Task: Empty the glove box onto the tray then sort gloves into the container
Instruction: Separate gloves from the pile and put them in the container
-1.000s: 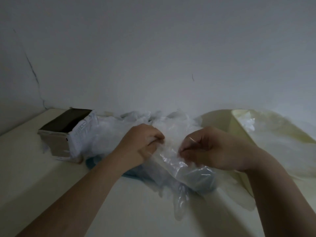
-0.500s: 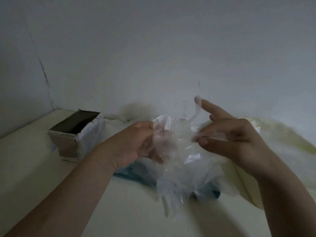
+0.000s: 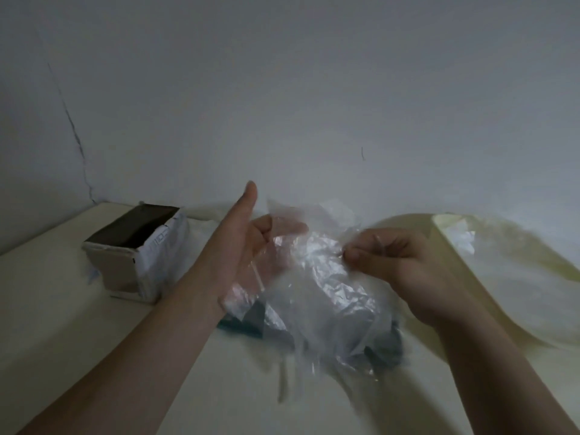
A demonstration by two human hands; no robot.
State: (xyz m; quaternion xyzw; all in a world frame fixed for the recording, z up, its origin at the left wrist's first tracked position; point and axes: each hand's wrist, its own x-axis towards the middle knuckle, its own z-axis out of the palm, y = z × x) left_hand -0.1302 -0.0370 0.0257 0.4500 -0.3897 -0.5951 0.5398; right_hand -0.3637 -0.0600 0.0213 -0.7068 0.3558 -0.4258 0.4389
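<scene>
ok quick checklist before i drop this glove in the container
1. Right hand pinches the clear glove: ok.
2. Left hand free of the glove: not ok, the film drapes over its fingers.
3. Only one glove lifted: cannot tell, the film is crumpled and blurred.
4. Container open on the right side: ok.
5. Glove box emptied: cannot tell, its inside is dark.

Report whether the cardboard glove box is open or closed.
Open: the glove box sits upright, its top uncovered and showing a dark interior. What is inside cannot be told.
</scene>
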